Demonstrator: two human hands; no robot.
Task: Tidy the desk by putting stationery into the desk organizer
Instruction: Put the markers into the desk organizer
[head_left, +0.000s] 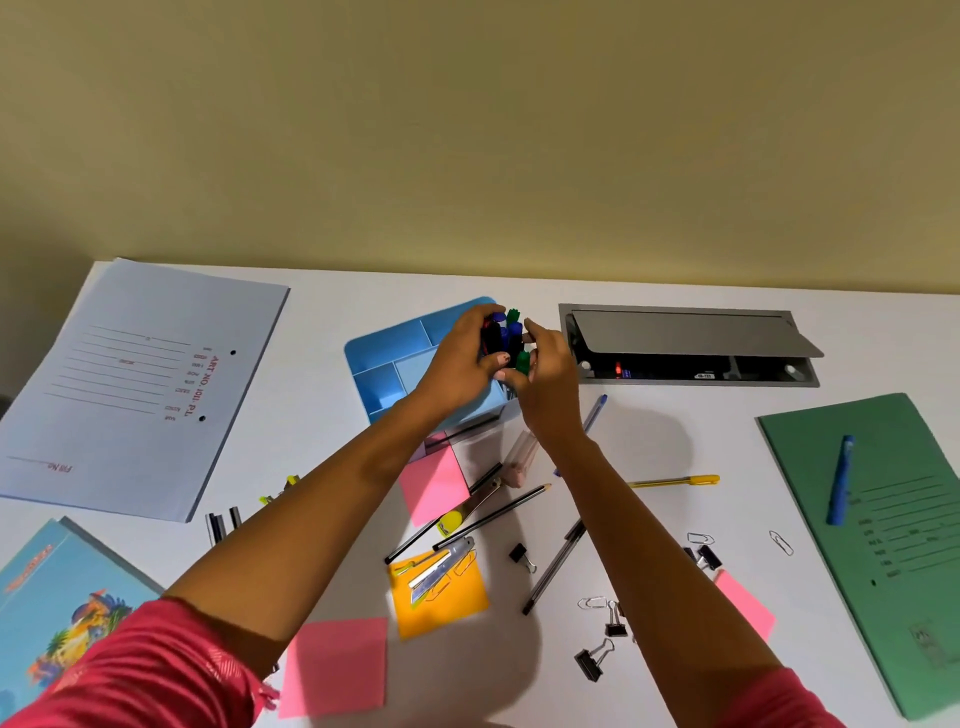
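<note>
– Two hands meet at the middle of a desk. What do they hold?

– The left hand (462, 358) and the right hand (550, 376) both curl their fingers round one bundle of markers (506, 338). The left grips it from the left side, the right from the right.

– Which way do the markers point?

– They stand on end, long axis upright, caps at the top. Green, blue and dark caps show above the fingers. Their lower ends are hidden behind the hands.

– Where is the bundle?

– At the right end of the organizer (384, 374), a shallow blue tray split by dividers, near the far edge of the desk. I cannot tell which compartment the markers are over.

– What is the surface like?

– It is a white desk (322, 332). Just right of the organizer a grey hatch (691, 338) is set into the top, its lid propped open. A pale blue folder (119, 395) lies at the far left. A green folder (893, 597) lies at the right, with a blue pen (840, 480) on it. Around the forearms are a pink sticky note (335, 665), an orange note (457, 608), a striped pencil (493, 516), a yellow pen (675, 481), black binder clips (592, 662) and wire paper clips (592, 603). A book (52, 597) with a bright cover sits at the near left corner.

– And the room?

– A plain beige wall (467, 130) rises behind the desk. Both arms end in pink-red sleeves (156, 670).
</note>
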